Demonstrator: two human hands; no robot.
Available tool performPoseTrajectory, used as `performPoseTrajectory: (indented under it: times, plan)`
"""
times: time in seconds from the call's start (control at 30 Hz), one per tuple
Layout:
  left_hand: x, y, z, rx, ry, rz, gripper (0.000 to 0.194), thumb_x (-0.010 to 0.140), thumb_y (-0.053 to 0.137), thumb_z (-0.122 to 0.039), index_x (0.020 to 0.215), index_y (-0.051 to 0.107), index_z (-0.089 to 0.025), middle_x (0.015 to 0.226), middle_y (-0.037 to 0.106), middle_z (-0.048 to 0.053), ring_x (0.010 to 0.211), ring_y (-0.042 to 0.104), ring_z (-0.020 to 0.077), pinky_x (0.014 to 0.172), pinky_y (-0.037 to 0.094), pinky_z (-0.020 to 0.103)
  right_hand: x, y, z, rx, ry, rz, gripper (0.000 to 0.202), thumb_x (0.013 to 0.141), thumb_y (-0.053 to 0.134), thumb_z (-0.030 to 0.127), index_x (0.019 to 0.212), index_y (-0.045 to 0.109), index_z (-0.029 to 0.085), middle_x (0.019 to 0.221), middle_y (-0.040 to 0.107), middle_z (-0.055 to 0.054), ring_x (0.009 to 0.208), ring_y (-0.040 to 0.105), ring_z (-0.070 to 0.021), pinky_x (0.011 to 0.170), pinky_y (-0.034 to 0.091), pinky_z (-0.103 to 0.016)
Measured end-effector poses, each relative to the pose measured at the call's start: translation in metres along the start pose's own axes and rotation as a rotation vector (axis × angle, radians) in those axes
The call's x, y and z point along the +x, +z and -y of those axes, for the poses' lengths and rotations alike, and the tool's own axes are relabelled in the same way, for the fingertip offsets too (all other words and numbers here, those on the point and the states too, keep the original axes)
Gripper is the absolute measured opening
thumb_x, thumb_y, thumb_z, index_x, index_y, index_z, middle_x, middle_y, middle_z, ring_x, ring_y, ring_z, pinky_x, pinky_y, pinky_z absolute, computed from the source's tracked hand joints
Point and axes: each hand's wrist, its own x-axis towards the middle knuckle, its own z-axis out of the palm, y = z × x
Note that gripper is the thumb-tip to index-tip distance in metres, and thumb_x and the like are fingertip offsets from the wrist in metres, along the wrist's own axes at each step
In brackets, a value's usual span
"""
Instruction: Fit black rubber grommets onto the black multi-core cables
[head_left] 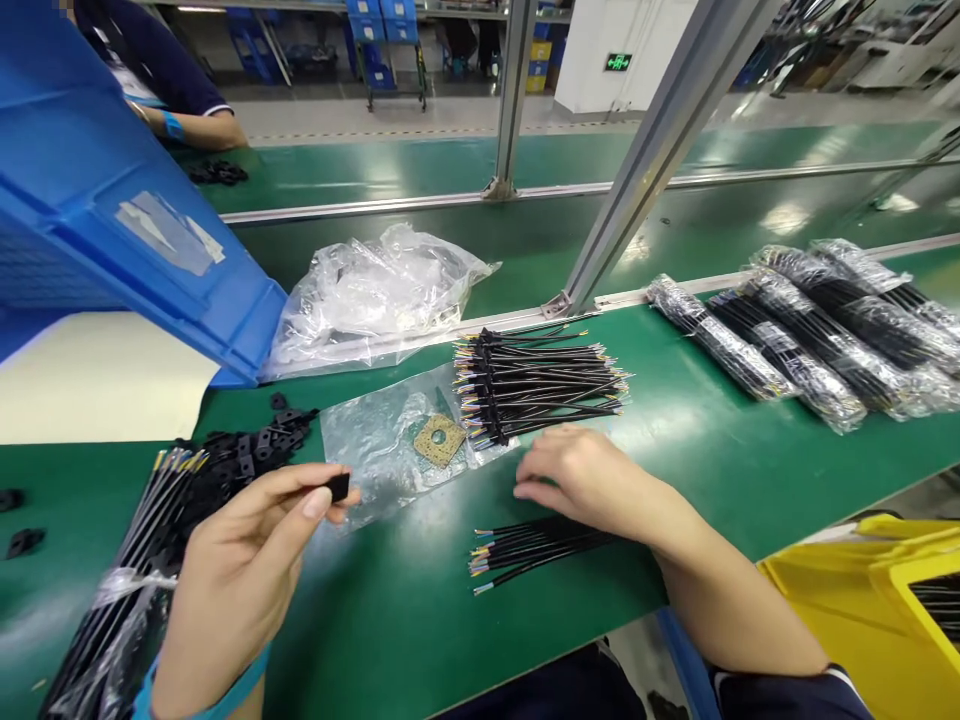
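My left hand (247, 560) pinches a small black plastic piece (339, 487) between thumb and fingertips, above the green bench. My right hand (574, 470) hovers with loosely curled fingers, thumb apart from the index finger and nothing visible between them. Below its wrist lies a small batch of black cables (525, 550) with coloured wire ends, partly hidden by the forearm. Just beyond that hand, black cables with black fittings at their left ends form a neat stack (540, 385). A clear plastic bag (367, 440) with a tan square piece (439, 440) lies between the hands.
Loose black plastic parts (255, 450) and a tied cable bundle (124, 590) lie at left, under a tilted blue bin (150, 230). Crumpled plastic film (375, 290) and a metal post (645, 150) stand behind. Wrapped cable bundles (817, 330) and a yellow bin (840, 580) are right. A co-worker's arm (202, 128) shows opposite.
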Motion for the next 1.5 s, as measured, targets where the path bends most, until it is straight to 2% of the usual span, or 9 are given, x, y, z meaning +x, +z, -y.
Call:
performPoseTrajectory:
  times: [0.1, 0.27, 0.43, 0.57, 0.77, 0.93, 1.1, 1.3, 1.5]
  plan:
    - [0.009, 0.01, 0.01, -0.237, -0.077, -0.029, 0.034, 0.064, 0.095, -0.043, 0.086, 0.076, -0.025, 0.086, 0.078, 0.001, 0.067, 0.071, 0.0148, 0.064, 0.063, 0.023, -0.004, 0.002, 0.011, -0.031, -0.013, 0.262, 0.021, 0.086, 0.086, 0.033, 0.081, 0.071, 0.019, 0.076, 0.069, 0.0, 0.072, 0.067, -0.0187, 0.07, 0.047, -0.031]
    - [0.017, 0.017, 0.029, -0.316, -0.152, -0.094, 0.038, 0.06, 0.098, -0.036, 0.087, 0.076, -0.022, 0.082, 0.076, 0.0, 0.071, 0.071, 0.0125, 0.067, 0.062, 0.019, -0.002, 0.01, 0.023, -0.109, -0.042, 0.339, 0.023, 0.083, 0.088, 0.032, 0.081, 0.069, 0.018, 0.078, 0.07, -0.002, 0.072, 0.069, -0.0219, 0.067, 0.047, -0.032]
    - [0.017, 0.017, 0.032, -0.322, -0.151, -0.113, 0.038, 0.065, 0.096, -0.041, 0.093, 0.077, -0.023, 0.089, 0.078, 0.001, 0.081, 0.074, 0.0139, 0.072, 0.061, 0.018, -0.002, 0.012, 0.027, -0.135, -0.066, 0.315, 0.014, 0.093, 0.067, 0.018, 0.079, 0.065, 0.017, 0.074, 0.068, -0.003, 0.066, 0.065, -0.0183, 0.066, 0.045, -0.032]
    - [0.016, 0.015, 0.03, -0.307, -0.206, -0.069, 0.039, 0.063, 0.097, -0.039, 0.092, 0.078, -0.022, 0.094, 0.077, 0.001, 0.085, 0.074, 0.0152, 0.078, 0.062, 0.021, 0.001, 0.013, 0.026, -0.051, 0.003, 0.274, 0.013, 0.099, 0.059, 0.019, 0.087, 0.062, 0.018, 0.074, 0.065, 0.0, 0.063, 0.061, -0.0159, 0.062, 0.042, -0.029]
    - [0.012, 0.013, 0.027, -0.312, -0.234, -0.053, 0.042, 0.067, 0.094, -0.042, 0.1, 0.078, -0.021, 0.09, 0.078, 0.004, 0.085, 0.074, 0.0202, 0.069, 0.062, 0.025, 0.01, 0.03, 0.017, 0.189, 0.075, -0.033, 0.004, 0.104, 0.058, 0.018, 0.1, 0.058, 0.019, 0.089, 0.067, -0.002, 0.076, 0.064, -0.0158, 0.069, 0.05, -0.027]
    - [0.012, 0.016, 0.022, -0.361, -0.196, -0.044, 0.039, 0.074, 0.09, -0.045, 0.103, 0.074, -0.024, 0.116, 0.079, 0.006, 0.085, 0.073, 0.0169, 0.071, 0.06, 0.025, 0.016, 0.054, 0.015, 0.032, 0.053, -0.228, 0.014, 0.105, 0.05, 0.013, 0.108, 0.062, 0.019, 0.097, 0.068, -0.005, 0.085, 0.066, -0.0171, 0.072, 0.054, -0.027]
    - [0.009, 0.019, 0.02, -0.365, -0.246, 0.012, 0.036, 0.071, 0.092, -0.044, 0.095, 0.075, -0.023, 0.128, 0.076, 0.006, 0.092, 0.073, 0.0174, 0.074, 0.061, 0.024, 0.022, 0.065, 0.022, -0.208, 0.06, -0.148, 0.025, 0.1, 0.052, 0.007, 0.115, 0.065, 0.021, 0.099, 0.069, -0.006, 0.086, 0.063, -0.0173, 0.057, 0.046, -0.024]
    - [0.007, 0.016, 0.023, -0.36, -0.343, -0.047, 0.046, 0.055, 0.1, -0.046, 0.09, 0.082, -0.024, 0.077, 0.073, -0.001, 0.078, 0.07, 0.0137, 0.075, 0.061, 0.02, 0.026, 0.061, 0.029, -0.298, 0.049, -0.022, 0.02, 0.097, 0.056, 0.006, 0.107, 0.067, 0.019, 0.096, 0.068, -0.006, 0.084, 0.062, -0.0191, 0.054, 0.045, -0.027]
    - [0.007, 0.021, 0.021, -0.41, -0.414, -0.055, 0.052, 0.046, 0.103, -0.046, 0.089, 0.084, -0.024, 0.083, 0.078, 0.002, 0.082, 0.073, 0.0161, 0.077, 0.062, 0.021, 0.024, 0.059, 0.03, -0.375, 0.007, -0.037, 0.025, 0.098, 0.056, 0.007, 0.12, 0.067, 0.012, 0.088, 0.067, -0.007, 0.078, 0.065, -0.0197, 0.057, 0.051, -0.03]
